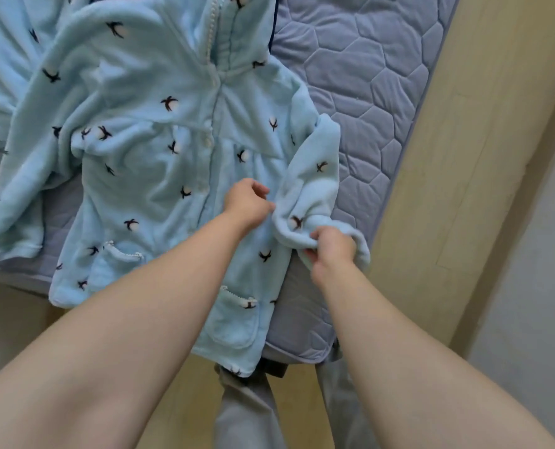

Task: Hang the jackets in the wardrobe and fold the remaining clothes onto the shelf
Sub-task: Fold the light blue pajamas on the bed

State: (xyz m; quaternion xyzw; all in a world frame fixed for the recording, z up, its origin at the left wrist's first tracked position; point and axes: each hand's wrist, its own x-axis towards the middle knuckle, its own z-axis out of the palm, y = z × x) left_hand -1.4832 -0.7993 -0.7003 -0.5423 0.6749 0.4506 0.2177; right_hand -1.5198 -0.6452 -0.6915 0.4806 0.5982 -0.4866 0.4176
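A light blue fleece robe (159,163) with small dark bird prints lies spread front-up on the bed, buttons down its middle and two pockets near the hem. Its right sleeve (315,189) is folded back toward the body. My right hand (331,251) grips the cuff of that sleeve at the robe's right edge. My left hand (248,202) hovers with loosely curled fingers over the robe's front, just left of the sleeve; it holds nothing that I can see.
The robe lies on a grey-blue quilted mattress (367,76). More of the same light blue fleece (1,92) is bunched at the upper left. A pale wooden bed frame (457,157) runs along the right. My legs in grey trousers (247,413) stand at the bed's foot.
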